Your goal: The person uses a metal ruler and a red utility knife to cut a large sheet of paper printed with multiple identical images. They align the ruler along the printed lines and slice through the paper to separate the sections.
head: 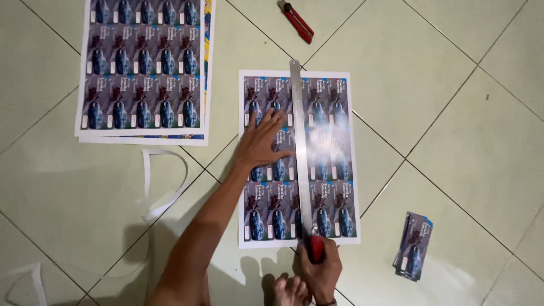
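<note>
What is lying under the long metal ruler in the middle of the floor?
The metal ruler lies on a printed sheet of small cards, which rests on the tiled floor. The left hand presses beside it. The strip under it is covered.

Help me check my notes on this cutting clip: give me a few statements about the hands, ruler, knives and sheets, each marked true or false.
1. The left hand lies flat on the printed sheet beside the metal ruler. True.
2. The right hand grips a red knife at the near end of the ruler. True.
3. The second red knife lies on the stack of sheets. False: it lies on the bare floor tiles, beyond the ruler's far end.
4. The small pile of cut cards sits left of the sheet. False: it sits to its right.
5. The ruler lies crosswise over the sheet. False: it runs lengthwise.
</note>
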